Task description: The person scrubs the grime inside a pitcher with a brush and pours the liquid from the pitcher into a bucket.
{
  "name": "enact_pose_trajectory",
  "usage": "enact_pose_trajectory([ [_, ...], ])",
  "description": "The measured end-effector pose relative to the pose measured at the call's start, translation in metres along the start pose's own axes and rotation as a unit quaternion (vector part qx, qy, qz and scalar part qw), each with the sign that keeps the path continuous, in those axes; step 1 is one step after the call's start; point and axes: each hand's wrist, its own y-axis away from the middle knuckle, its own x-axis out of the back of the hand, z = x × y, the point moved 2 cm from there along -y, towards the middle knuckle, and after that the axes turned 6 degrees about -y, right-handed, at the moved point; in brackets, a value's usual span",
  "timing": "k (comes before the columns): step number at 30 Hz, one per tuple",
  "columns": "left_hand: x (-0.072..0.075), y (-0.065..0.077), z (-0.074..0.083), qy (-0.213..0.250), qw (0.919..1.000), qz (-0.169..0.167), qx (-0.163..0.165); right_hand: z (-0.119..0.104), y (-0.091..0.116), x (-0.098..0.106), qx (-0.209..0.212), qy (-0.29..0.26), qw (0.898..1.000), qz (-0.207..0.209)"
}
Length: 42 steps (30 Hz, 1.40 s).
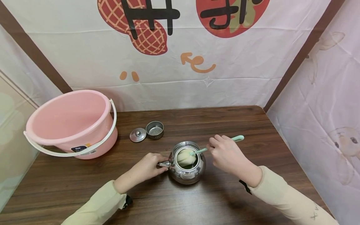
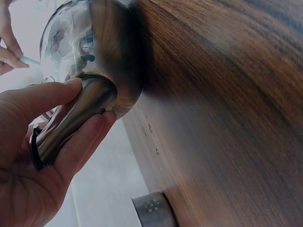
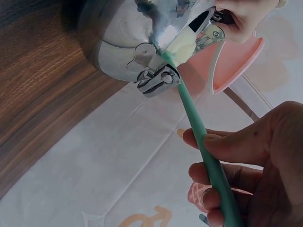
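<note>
A round, shiny metal kettle (image 1: 187,176) stands lidless on the table. My left hand (image 1: 150,167) grips the tapered metal part jutting from the kettle's left side, thumb over it and fingers beneath in the left wrist view. In my right hand (image 1: 225,153) is the pale green handle (image 3: 189,106) of a sponge brush, pinched between thumb and fingers. The brush's cream sponge head (image 1: 185,157) sits in the kettle's mouth, its lower part hidden inside. A metal lug (image 3: 161,80) at the kettle's rim overlaps the handle in the right wrist view.
Behind the kettle, a small metal lid (image 1: 138,135) lies beside a perforated strainer cup (image 1: 155,130). A large pink bucket (image 1: 95,137) with a white handle stands at the left. Printed cloth walls (image 1: 174,93) border the brown wooden table (image 1: 225,200).
</note>
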Motion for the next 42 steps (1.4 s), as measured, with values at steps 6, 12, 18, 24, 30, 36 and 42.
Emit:
enact_pose_trajectory([
  [6, 0.000, 0.001, 0.001, 0.002, 1.0000, 0.005, 0.001, 0.000, 0.003, 0.002, -0.004, -0.011, 1.000, 0.000],
  [12, -0.001, 0.001, 0.001, 0.002, 1.0000, 0.007, 0.000, -0.001, 0.005, 0.006, -0.007, -0.016, 1.000, -0.005],
  [18, 0.000, 0.001, 0.001, 0.001, 1.0000, 0.002, 0.004, -0.001, 0.006, 0.009, -0.008, -0.016, 1.000, -0.005],
  [24, 0.000, 0.001, 0.001, -0.001, 1.0000, 0.002, 0.004, -0.002, 0.007, 0.011, -0.011, -0.021, 1.000, -0.018],
  [30, 0.000, 0.001, 0.001, 0.000, 1.0000, 0.001, 0.006, -0.004, 0.006, 0.012, -0.011, -0.027, 0.999, -0.015],
  [36, 0.000, 0.001, 0.000, -0.002, 0.9999, 0.000, 0.012, -0.006, 0.005, 0.013, -0.008, -0.028, 1.000, -0.012],
  [42, -0.002, 0.000, 0.000, -0.005, 0.9999, 0.005, 0.010, -0.009, 0.002, 0.012, -0.004, -0.034, 0.999, -0.009],
])
